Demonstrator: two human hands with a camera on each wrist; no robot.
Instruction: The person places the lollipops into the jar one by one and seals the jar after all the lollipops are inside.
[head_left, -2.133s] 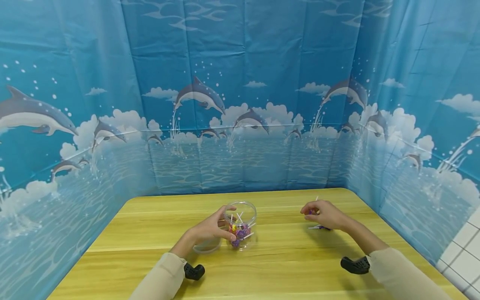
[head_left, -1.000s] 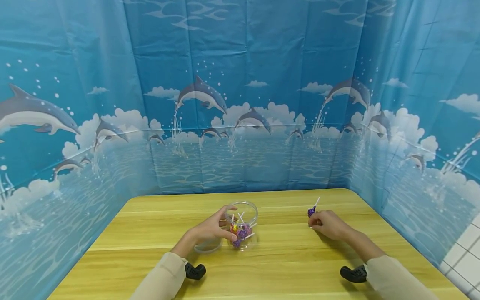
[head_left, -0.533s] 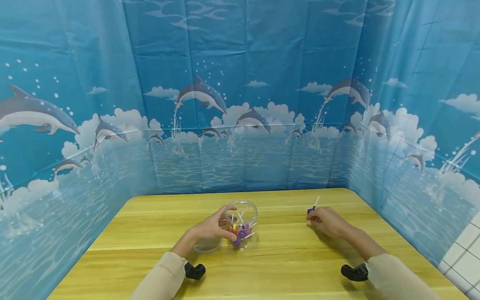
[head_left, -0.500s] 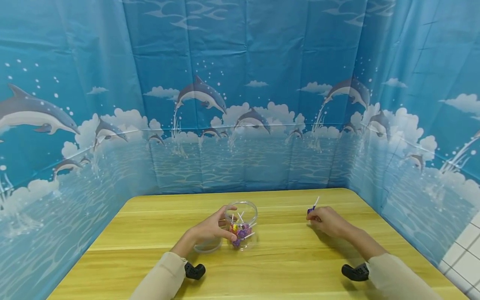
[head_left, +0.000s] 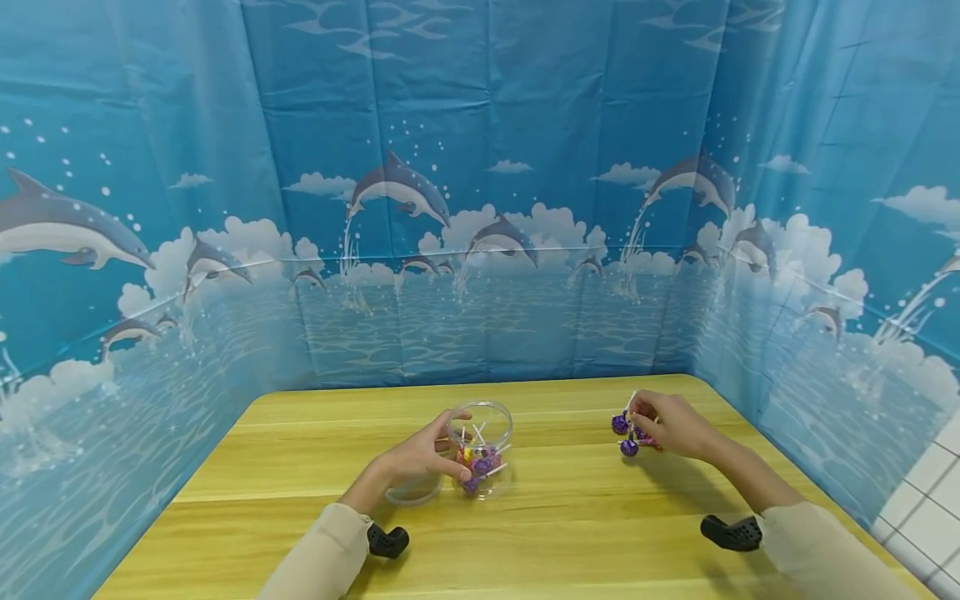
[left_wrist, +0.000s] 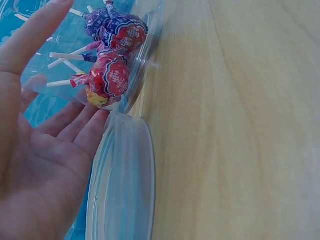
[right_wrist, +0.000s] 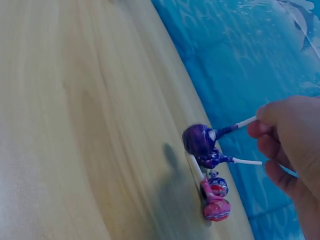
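My left hand [head_left: 420, 457] holds a clear round jar [head_left: 504, 425] from its left side, thumb in front and fingers behind. Inside lie several wrapped lollipops [head_left: 483, 462], their white sticks pointing various ways; the left wrist view shows red ones [left_wrist: 109, 75] and purple ones [left_wrist: 97, 22]. On the right, my right hand [head_left: 675, 423] pinches the white stick of a purple lollipop [head_left: 628, 448], its head hanging downward. Under and beside that hand are another purple lollipop [head_left: 619, 423] and a pink one [right_wrist: 216, 208], with a blue-and-red head [right_wrist: 218, 186] against it.
A translucent round lid [head_left: 414, 492] lies just left of the jar, partly behind the left wrist. The yellow wood-grain table [head_left: 555, 533] has rounded far corners. A blue dolphin-print curtain [head_left: 480, 325] stands along its back and sides.
My right hand has drawn back slightly right and up from among the loose lollipops, now with a purple one hanging by its stick. The left hand and jar have stayed in place.
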